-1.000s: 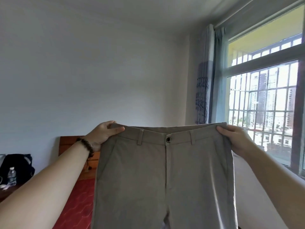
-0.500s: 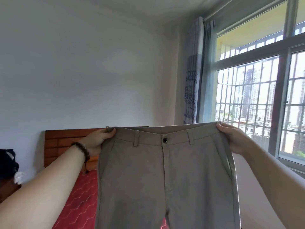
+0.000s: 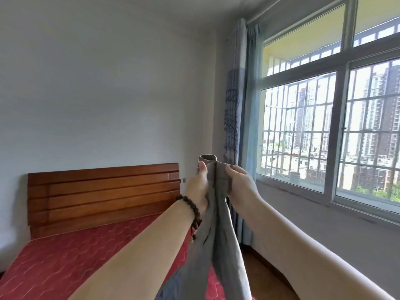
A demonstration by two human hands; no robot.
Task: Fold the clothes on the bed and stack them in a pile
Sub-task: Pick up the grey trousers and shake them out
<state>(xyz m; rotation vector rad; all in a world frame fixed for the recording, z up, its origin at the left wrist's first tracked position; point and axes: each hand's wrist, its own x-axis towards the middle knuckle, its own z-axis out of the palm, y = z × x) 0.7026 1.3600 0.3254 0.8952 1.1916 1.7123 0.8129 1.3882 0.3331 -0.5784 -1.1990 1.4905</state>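
I hold a pair of grey-beige trousers [image 3: 220,230] up in the air, folded in half lengthwise so the two waistband ends meet. My left hand [image 3: 198,187], with a dark bead bracelet on the wrist, grips the waistband from the left. Pressed against the same waistband from the right is my right hand [image 3: 239,182]. The legs hang straight down between my forearms and leave the frame at the bottom. Below lies the bed [image 3: 65,263] with its red patterned mattress; no other clothes show in this view.
A wooden headboard [image 3: 104,193] stands against the white wall at the bed's far end. On the right is a large barred window [image 3: 329,135] with blue curtains [image 3: 240,118] beside it. A strip of wooden floor [image 3: 266,276] runs between the bed and the window wall.
My hands have come together, folding the spread waistband in half so the trousers now hang narrow. The view has turned left, showing more of the bed and headboard.
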